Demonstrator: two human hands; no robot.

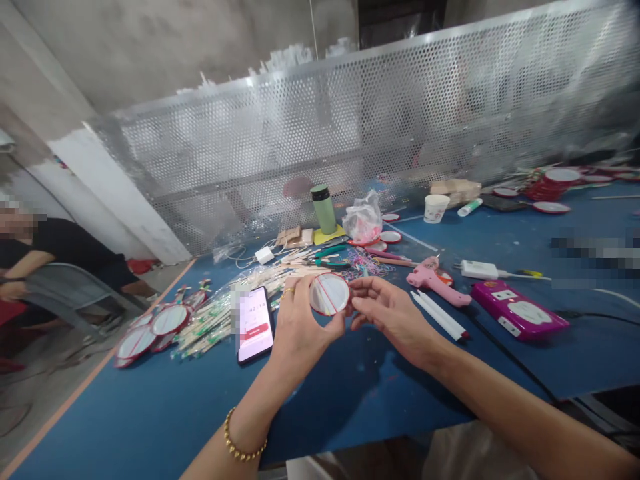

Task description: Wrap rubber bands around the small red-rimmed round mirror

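A round white disc (330,294) with a red rim and a red line across its face is held above the blue table. My left hand (305,317) grips it from the left, fingers behind and thumb at the lower edge. At the disc's right edge is my right hand (383,310), fingers curled with thumb and fingertips close together; whether something small is between them is too small to tell. Left of my left hand lies a phone (255,327) with a lit screen. A pink glue gun (435,281) and white pens (440,315) lie right of my right hand.
Red-rimmed discs (170,320) and wrapped sticks (215,320) lie on the left. Behind stand a green bottle (325,212), a plastic bag (364,220) and a paper cup (436,209). A magenta box (517,311) with cables sits right. A seated person (70,250) is far left.
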